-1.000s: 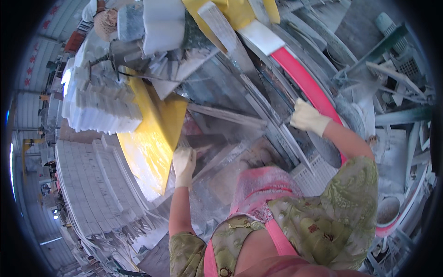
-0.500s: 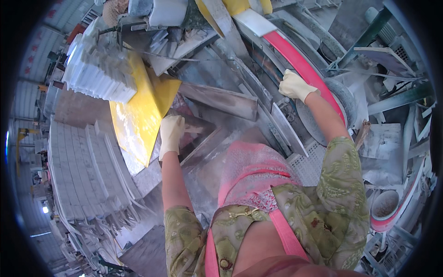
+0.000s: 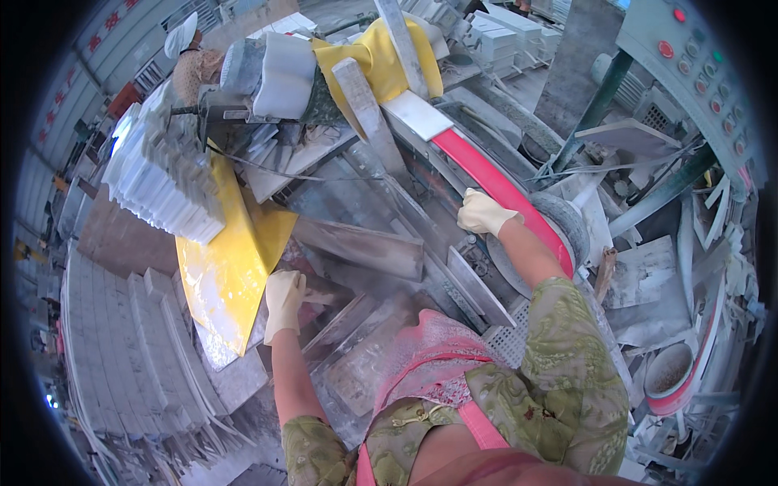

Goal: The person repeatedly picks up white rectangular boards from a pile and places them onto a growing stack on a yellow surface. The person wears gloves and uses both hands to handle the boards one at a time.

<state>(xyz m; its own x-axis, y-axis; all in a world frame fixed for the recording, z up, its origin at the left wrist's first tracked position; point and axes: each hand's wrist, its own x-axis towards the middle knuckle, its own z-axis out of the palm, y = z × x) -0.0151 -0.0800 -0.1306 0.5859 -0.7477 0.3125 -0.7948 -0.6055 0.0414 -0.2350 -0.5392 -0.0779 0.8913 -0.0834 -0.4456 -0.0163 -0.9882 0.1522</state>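
Observation:
Both my hands wear pale cream gloves. My left hand point(image 3: 285, 301) is closed beside the lower right edge of a yellow sheet point(image 3: 235, 271), near dusty boards point(image 3: 361, 243); what its fingers hold, if anything, is hidden. My right hand point(image 3: 485, 213) is closed in a fist just left of a red belt point(image 3: 510, 182) that runs over a grey wheel point(image 3: 561, 227). I cannot make out anything inside that fist. A thin upright slab point(image 3: 480, 285) leans between my two hands, below the right one.
A stack of white slabs point(image 3: 166, 174) stands on the yellow sheet at left. Long grey strips point(image 3: 121, 332) are piled below it. A control panel point(image 3: 697, 69) with several buttons is at upper right. Another person point(image 3: 194, 69) is at the far left, and a round container point(image 3: 668, 368) sits at right.
The view has tilted upward, so the control panel and the other person show more. Both my hands appear lower and further left in the picture, still closed beside the same things.

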